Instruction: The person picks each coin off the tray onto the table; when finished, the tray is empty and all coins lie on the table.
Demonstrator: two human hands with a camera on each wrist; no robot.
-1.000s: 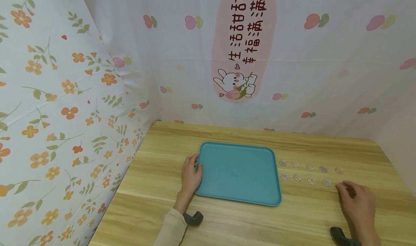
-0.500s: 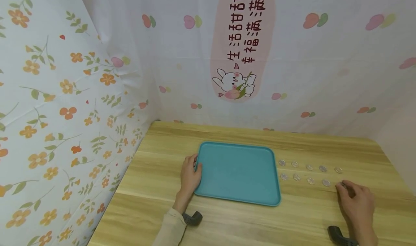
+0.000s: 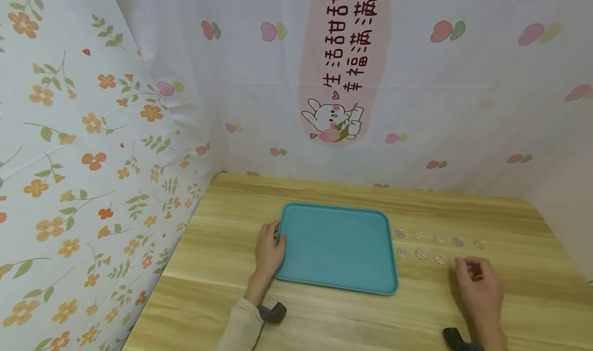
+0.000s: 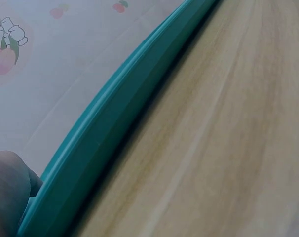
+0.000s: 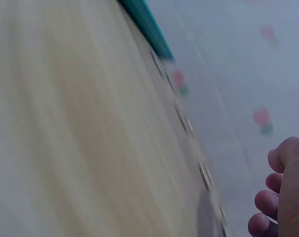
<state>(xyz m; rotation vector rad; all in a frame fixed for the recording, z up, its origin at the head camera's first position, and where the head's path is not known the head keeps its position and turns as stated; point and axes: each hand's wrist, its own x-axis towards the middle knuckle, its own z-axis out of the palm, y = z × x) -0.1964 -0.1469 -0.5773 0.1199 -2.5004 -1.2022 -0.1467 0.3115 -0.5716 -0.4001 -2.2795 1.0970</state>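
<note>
A teal rectangular tray (image 3: 335,248) lies flat on the wooden table. My left hand (image 3: 269,250) grips its left side, the thumb over the rim; the left wrist view shows part of that hand against the tray wall (image 4: 105,113). To the tray's right, small shiny coin-like discs (image 3: 420,253) lie in two rows. Over the right end of the nearer row, my right hand (image 3: 479,289) pinches a small pale disc (image 3: 451,263) between thumb and fingertips. In the right wrist view the right hand (image 5: 292,192) has curled fingers and is raised above the table; its fingertips are partly hidden.
The wooden table (image 3: 352,320) meets a white patterned cloth (image 3: 259,109) behind and a flowered cloth (image 3: 92,186) at left. Dark curved camera mounts (image 3: 273,313) sit at both wrists. The farther row of discs ends at a lone disc (image 3: 479,244).
My right hand has moved left from beyond the nearer row's end and now covers the last disc there. The left hand still grips the tray; the head view has shifted slightly.
</note>
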